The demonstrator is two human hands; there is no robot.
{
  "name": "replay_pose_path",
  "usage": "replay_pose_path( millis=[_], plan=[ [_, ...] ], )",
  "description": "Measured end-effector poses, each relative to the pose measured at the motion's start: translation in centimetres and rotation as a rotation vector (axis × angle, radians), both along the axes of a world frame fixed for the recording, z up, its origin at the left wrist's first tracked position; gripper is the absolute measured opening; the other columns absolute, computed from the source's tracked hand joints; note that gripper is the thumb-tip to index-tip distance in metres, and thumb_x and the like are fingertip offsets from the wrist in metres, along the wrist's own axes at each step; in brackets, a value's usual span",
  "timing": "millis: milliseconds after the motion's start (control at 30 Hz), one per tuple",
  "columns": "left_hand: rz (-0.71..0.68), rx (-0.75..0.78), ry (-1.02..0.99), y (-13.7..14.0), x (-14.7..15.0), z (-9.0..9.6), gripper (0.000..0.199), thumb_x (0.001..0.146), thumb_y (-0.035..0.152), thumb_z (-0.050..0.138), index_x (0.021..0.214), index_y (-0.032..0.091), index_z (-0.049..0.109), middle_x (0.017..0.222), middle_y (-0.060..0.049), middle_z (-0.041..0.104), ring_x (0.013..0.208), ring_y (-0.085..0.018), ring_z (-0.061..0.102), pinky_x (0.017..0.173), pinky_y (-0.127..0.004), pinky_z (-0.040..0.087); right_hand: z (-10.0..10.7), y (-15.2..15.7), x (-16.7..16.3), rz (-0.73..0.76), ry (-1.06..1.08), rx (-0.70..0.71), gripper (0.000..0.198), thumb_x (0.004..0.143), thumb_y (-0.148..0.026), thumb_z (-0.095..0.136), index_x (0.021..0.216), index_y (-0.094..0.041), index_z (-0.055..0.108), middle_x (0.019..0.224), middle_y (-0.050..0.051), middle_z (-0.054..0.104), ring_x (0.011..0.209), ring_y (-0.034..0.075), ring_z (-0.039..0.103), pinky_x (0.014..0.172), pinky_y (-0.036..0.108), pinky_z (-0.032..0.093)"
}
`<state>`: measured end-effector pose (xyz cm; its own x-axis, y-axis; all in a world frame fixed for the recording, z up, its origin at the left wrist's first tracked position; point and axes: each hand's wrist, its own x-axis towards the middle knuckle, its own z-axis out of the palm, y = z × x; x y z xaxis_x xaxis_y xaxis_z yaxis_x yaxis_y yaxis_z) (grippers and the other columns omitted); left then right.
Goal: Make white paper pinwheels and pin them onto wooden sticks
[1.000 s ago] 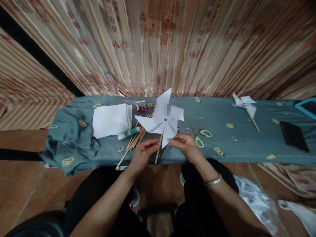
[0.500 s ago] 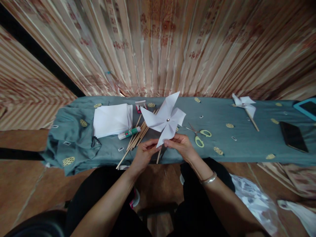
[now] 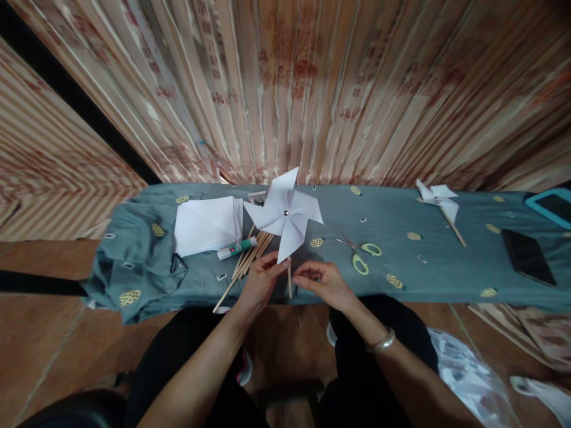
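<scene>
Nearest lay the person's bare forearms, above black trousers [image 3: 178, 351], with a silvery bangle [image 3: 382, 340] on the right wrist. Low on the right, a clear plastic bag [image 3: 468, 368] holding white pieces sat on the brown floor [image 3: 57, 333].

Over the near edge of the surface [image 3: 383, 220], which was draped in grey-green cloth printed with yellow motifs, both hands worked close together. The left hand [image 3: 262, 279] pinched a white paper pinwheel [image 3: 292, 229] low down, by its bottom blade and wooden stick [image 3: 289, 286]; which of the two bore the grip could not be told. The right hand [image 3: 323, 282] had its fingers loosely curled just beside the stick, and whether they touched it was unclear. The pinwheel was held above the surface, its blades spread around a shiny round centre.

To the left of it lay a bundle of loose sticks [image 3: 250, 258], a green and white glue stick [image 3: 237, 248] and a stack of white paper [image 3: 207, 223]. To the right were opened scissors [image 3: 355, 246] with yellow-green handles and, well apart, a black phone [image 3: 529, 257]. Farther back, a small box [image 3: 257, 198] showed partly behind the blades; a second pinwheel [image 3: 439, 192] and a blue-edged tablet [image 3: 553, 205] lay at the right. A patterned, pleated curtain [image 3: 289, 95] hung behind.
</scene>
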<state>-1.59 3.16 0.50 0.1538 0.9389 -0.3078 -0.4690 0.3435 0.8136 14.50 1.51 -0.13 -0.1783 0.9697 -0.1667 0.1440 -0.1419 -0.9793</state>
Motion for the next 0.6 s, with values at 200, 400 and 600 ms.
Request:
replay_pose_path(
  millis=[200, 400, 600],
  plan=[
    [0.043, -0.051, -0.096, 0.5, 0.4, 0.2, 0.034, 0.046, 0.025, 0.091, 0.073, 0.015, 0.075, 0.07, 0.001, 0.069, 0.063, -0.008, 0.057, 0.064, -0.021, 0.045, -1.5, -0.9, -1.3, -0.017, 0.027, 0.018, 0.029, 0.068, -0.046, 0.078, 0.069, -0.019, 0.068, 0.062, -0.001, 0.067, 0.057, 0.012, 0.057, 0.056, 0.025, 0.044],
    [0.032, -0.021, -0.079, 0.2, 0.4, 0.3, 0.041, 0.052, 0.028, 0.09, 0.09, 0.018, 0.076, 0.083, -0.002, 0.074, 0.076, -0.013, 0.065, 0.072, -0.024, 0.048, -0.7, -0.3, -0.2, -0.125, 0.033, 0.01, 0.034, 0.063, -0.052, 0.079, 0.066, -0.02, 0.067, 0.058, -0.001, 0.066, 0.053, 0.012, 0.056, 0.055, 0.026, 0.044],
    [0.016, 0.009, -0.006, -0.2, -0.4, 0.1, 0.045, 0.056, 0.032, 0.088, 0.096, 0.018, 0.075, 0.087, -0.004, 0.074, 0.078, -0.014, 0.066, 0.075, -0.026, 0.049, 2.4, 2.0, 7.5, -0.279, -0.207, 0.101, 0.043, 0.056, -0.06, 0.079, 0.064, -0.019, 0.069, 0.058, 0.001, 0.067, 0.051, 0.013, 0.053, 0.052, 0.026, 0.04]
  ],
)
